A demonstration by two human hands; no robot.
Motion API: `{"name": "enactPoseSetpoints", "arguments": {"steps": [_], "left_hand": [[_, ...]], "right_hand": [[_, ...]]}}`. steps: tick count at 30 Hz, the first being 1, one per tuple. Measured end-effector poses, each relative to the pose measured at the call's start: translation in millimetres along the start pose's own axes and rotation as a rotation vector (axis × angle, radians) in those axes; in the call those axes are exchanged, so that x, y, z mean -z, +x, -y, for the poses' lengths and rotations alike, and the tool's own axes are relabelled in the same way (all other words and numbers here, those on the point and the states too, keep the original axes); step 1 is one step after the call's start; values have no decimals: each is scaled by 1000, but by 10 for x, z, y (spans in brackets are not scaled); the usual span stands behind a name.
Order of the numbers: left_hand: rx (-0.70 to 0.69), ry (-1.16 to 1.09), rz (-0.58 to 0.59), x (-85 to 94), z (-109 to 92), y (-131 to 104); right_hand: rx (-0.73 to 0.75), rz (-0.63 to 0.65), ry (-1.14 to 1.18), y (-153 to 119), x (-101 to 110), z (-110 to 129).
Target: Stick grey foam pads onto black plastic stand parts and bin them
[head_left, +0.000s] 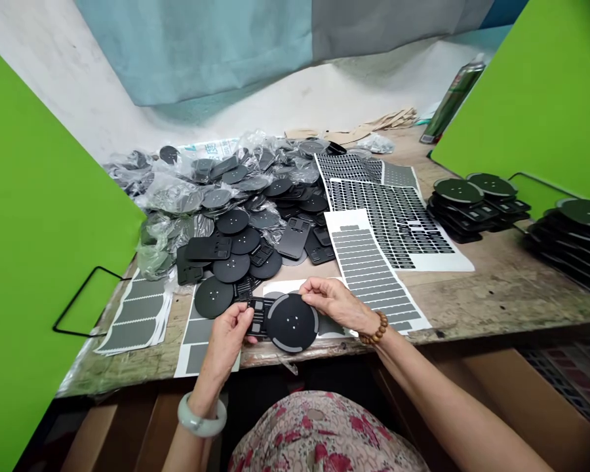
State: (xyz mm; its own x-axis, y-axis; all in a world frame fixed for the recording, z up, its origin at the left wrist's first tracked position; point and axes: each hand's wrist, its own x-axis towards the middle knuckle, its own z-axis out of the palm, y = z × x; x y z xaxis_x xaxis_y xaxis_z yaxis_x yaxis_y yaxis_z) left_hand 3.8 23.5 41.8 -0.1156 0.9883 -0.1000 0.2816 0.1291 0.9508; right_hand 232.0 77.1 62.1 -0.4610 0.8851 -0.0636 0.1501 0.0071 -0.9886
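A black stand piece point(293, 322) with a round disc and a slotted plate is held near the table's front edge. Grey curved strips lie along the disc's rim. My left hand point(229, 334) pinches the slotted plate at its left end. At the disc's upper right edge, the thumb and fingers of my right hand point(330, 301) are pressed together; whether a small strip is between them cannot be made out. Beneath the piece, a white sheet point(278, 286) with grey shapes is partly hidden. Just left is another black disc point(214, 297).
Black pieces, many in clear plastic point(167, 190), are heaped behind my hands. Sticker sheets point(373, 262) lie to the right, more grey sheets point(140, 311) at the left. Stacked pieces point(459, 196) and a spray can point(452, 98) are at the right. Green panels point(39, 216) flank the table.
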Motion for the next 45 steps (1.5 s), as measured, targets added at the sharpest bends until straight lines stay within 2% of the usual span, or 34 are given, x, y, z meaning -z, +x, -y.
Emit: {"name": "enactPoseSetpoints", "arguments": {"steps": [4,6,8,10,12,14,16,19,21,25,34,39,42,45], "left_hand": [[1,-214,44,-28,-125,-149],[-77,-227,56,-28,-160,-233],[-260,-87,14,-19,-161,-307],[-541,100,-70,-12,-138,-363],[-823,224,-159,-24,-116,-400],[-1028,265,-211,-57,-116,-425],[-1146,270,-205,-102,-139,-447],[-1237,298,-147,-163,-178,-478],[-1257,321,-137,-189,-189,-495],[-1248,350,-206,-219,-184,-522],[-1138,392,-280,-308,-219,-528],[-1114,308,-252,-384,-164,-509],[-1013,202,-271,-485,-120,-544],[-777,53,-350,-623,-138,-580]], "right_hand": [[82,-119,1,-138,15,65],[159,-195,-34,-218,24,91],[223,-249,-78,-289,33,109],[275,-282,-78,-339,30,106],[322,-326,38,-368,5,76],[298,-376,269,-394,-41,27],[182,-356,520,-429,-92,-21],[57,-203,744,-500,-141,-67],[53,-129,822,-540,-146,-84],[67,-96,884,-567,-125,-122],[57,-169,819,-578,-85,-127],[98,-200,884,-650,-30,-75],[127,-223,899,-689,-68,-37],[192,-298,842,-694,-177,-31]]}}
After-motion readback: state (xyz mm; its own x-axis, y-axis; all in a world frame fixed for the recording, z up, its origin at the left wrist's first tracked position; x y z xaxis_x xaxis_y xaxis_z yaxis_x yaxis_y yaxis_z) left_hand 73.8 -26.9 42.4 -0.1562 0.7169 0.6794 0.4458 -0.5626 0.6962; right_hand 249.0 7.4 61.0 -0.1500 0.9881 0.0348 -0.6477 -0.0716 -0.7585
